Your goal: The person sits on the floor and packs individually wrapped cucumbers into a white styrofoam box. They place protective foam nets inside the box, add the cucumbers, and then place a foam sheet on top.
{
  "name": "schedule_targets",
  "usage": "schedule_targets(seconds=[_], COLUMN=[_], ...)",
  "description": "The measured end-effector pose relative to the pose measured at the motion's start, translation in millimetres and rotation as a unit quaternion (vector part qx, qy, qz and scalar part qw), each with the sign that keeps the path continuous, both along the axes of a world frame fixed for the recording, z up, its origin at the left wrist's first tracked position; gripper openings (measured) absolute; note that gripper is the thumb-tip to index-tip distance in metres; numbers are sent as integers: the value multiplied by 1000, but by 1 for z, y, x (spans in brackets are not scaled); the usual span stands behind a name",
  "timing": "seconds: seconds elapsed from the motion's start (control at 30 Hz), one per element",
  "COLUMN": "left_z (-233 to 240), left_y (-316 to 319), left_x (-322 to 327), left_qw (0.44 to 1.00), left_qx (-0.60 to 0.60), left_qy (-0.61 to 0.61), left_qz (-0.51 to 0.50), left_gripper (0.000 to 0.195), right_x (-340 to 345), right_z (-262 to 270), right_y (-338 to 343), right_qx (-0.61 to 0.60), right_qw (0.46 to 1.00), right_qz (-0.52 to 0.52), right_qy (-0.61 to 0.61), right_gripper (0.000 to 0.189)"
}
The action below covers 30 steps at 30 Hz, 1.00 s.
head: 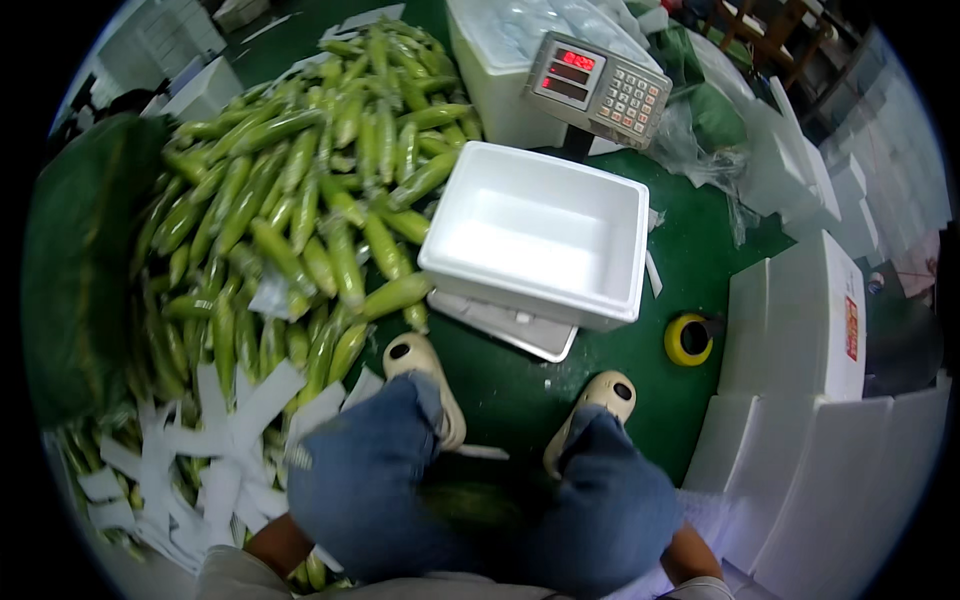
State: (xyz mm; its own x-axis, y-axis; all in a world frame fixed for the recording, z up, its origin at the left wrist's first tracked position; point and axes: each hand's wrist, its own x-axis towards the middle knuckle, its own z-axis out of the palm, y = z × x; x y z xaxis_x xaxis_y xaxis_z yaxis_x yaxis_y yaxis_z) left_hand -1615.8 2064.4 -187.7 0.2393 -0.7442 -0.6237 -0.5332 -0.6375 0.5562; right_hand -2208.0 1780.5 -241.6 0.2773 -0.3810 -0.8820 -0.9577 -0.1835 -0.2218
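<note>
Both of my hands are out of view; only short stretches of my forearms show beside my thighs at the bottom edge. Before me a white foam box (536, 232) stands without a lid, and nothing lies in it. It rests, skewed, on the metal platform (517, 322) of an electronic scale. Behind the box rises the scale's display head (600, 90), with lit red digits and a keypad. To the left spreads a big heap of green-husked ears of corn (300, 180), many wrapped in clear film.
Strips of white paper-like material (217, 442) cover the heap's near end. A dark green sack (82, 270) bounds it at left. White foam boxes (795, 322) stack up on the right. A yellow tape roll (688, 340) lies on the green floor (495, 405). A larger foam box (502, 97) holds clear plastic bags.
</note>
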Motion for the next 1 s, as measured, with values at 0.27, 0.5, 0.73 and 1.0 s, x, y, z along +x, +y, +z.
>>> schedule_targets(seconds=[0.27,0.5,0.73,1.0], left_z=[-1,130,220,259], left_y=[21,28,18,12], left_x=[19,-2,55,174], left_qw=[968,882,723,601], left_qx=[-244,-322,-232,-93], left_qy=[35,-344,-649,-759], left_qz=[43,20,52,233], left_gripper=[30,49,70,97], right_x=[158,271,277,164], right_z=[164,167,112,179], right_y=[-86,-111,-133,-80], right_qx=[-574,-574,-554,-609], right_qw=[747,744,800,745], right_qz=[81,213,153,97], right_qy=[-325,-267,-174,-255], right_gripper=[48,73,50,40])
